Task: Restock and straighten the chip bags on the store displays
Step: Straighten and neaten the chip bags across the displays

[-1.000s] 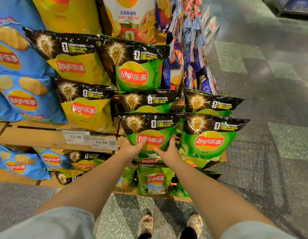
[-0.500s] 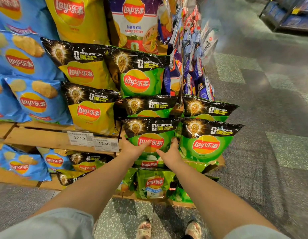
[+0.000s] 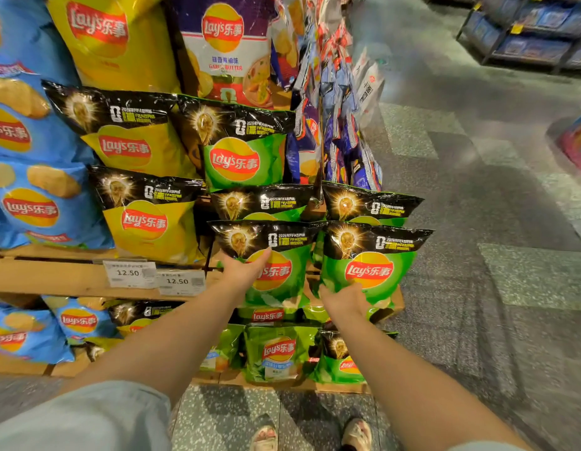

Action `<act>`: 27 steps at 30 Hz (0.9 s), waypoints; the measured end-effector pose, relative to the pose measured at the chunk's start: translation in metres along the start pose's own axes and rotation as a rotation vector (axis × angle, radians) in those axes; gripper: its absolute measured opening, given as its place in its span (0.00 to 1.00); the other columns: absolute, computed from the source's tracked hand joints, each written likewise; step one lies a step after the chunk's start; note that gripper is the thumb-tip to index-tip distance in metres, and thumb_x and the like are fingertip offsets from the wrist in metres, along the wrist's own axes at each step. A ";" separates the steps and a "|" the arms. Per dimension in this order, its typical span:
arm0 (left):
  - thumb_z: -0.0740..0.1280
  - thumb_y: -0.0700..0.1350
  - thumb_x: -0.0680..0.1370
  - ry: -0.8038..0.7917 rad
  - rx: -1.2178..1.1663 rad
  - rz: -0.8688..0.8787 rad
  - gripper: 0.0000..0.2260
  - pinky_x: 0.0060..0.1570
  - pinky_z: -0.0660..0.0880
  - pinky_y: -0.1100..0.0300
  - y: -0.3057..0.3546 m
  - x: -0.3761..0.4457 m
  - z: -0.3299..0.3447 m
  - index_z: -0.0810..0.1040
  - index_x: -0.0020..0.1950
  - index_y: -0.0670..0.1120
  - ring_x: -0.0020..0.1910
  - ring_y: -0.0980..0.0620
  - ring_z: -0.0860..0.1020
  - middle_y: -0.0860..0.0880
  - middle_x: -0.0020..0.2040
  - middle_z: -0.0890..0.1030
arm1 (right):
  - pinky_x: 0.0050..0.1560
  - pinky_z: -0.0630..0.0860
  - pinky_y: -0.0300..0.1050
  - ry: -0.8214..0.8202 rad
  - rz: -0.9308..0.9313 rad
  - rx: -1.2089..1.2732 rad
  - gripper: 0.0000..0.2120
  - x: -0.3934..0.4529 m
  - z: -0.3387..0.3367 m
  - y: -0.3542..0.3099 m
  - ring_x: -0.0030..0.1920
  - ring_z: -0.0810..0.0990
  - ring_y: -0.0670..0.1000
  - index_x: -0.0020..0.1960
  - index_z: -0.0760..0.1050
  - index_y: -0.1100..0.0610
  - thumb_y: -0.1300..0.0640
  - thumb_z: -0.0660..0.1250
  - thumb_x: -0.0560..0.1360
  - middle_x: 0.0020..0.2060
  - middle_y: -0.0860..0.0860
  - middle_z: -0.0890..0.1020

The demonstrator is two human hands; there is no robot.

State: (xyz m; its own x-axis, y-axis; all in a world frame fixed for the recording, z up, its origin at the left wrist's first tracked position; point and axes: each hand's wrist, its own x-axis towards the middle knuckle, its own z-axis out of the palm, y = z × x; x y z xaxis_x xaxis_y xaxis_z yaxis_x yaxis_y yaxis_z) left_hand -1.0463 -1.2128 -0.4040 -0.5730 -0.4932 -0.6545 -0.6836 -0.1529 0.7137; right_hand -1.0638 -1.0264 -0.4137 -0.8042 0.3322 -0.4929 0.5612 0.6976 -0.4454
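Head view: the left hand (image 3: 242,271) lies flat, fingers straight, on the near green chip bag (image 3: 282,278) on the wooden shelf (image 3: 54,278). The right hand (image 3: 344,301) touches the right green bag (image 3: 370,271); its fingers are hidden, so its grip cannot be told.

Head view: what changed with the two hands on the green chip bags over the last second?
The right hand left the front left green bag and moved right, onto the lower edge of the front right green bag. The left hand slid up the left bag's face, fingers flat. Both bags stand upright on the wooden shelf, as before.
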 end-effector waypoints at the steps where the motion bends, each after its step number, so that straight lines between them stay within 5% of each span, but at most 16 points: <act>1: 0.74 0.58 0.69 -0.002 -0.026 0.006 0.50 0.67 0.64 0.40 0.002 0.002 0.001 0.42 0.78 0.49 0.72 0.40 0.62 0.43 0.75 0.59 | 0.53 0.72 0.50 0.041 0.008 0.021 0.33 0.001 -0.004 0.000 0.62 0.71 0.60 0.66 0.64 0.60 0.42 0.70 0.71 0.61 0.58 0.73; 5: 0.74 0.58 0.69 -0.013 -0.022 0.004 0.51 0.67 0.63 0.38 0.001 0.009 0.001 0.40 0.78 0.51 0.73 0.39 0.61 0.43 0.76 0.57 | 0.62 0.67 0.58 0.094 0.009 0.030 0.43 0.003 -0.019 0.001 0.71 0.57 0.60 0.77 0.43 0.52 0.47 0.68 0.74 0.74 0.59 0.54; 8: 0.74 0.59 0.69 -0.016 0.005 -0.006 0.52 0.67 0.62 0.38 -0.004 0.004 -0.002 0.38 0.77 0.53 0.73 0.38 0.59 0.43 0.76 0.55 | 0.65 0.65 0.59 0.062 -0.061 -0.061 0.41 0.008 -0.028 0.008 0.74 0.52 0.61 0.77 0.38 0.45 0.51 0.64 0.77 0.76 0.57 0.46; 19: 0.75 0.56 0.68 0.057 -0.028 0.059 0.54 0.70 0.58 0.39 -0.012 -0.006 -0.005 0.36 0.77 0.52 0.75 0.39 0.56 0.43 0.78 0.51 | 0.62 0.72 0.56 -0.013 -0.122 -0.072 0.44 -0.015 -0.018 0.011 0.74 0.53 0.63 0.76 0.36 0.42 0.58 0.65 0.76 0.77 0.55 0.42; 27: 0.78 0.59 0.63 0.105 -0.031 0.062 0.59 0.71 0.58 0.39 -0.020 -0.007 -0.018 0.37 0.77 0.53 0.76 0.41 0.55 0.45 0.78 0.53 | 0.74 0.49 0.59 -0.072 -0.189 -0.139 0.43 -0.029 -0.011 0.005 0.76 0.47 0.60 0.77 0.37 0.47 0.47 0.64 0.75 0.77 0.55 0.52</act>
State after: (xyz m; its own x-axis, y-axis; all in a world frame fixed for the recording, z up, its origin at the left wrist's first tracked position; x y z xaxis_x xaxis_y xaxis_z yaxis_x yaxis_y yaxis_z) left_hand -1.0205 -1.2220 -0.4090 -0.5623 -0.5889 -0.5806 -0.6333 -0.1449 0.7602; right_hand -1.0402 -1.0261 -0.3937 -0.8737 0.1449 -0.4644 0.3655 0.8256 -0.4300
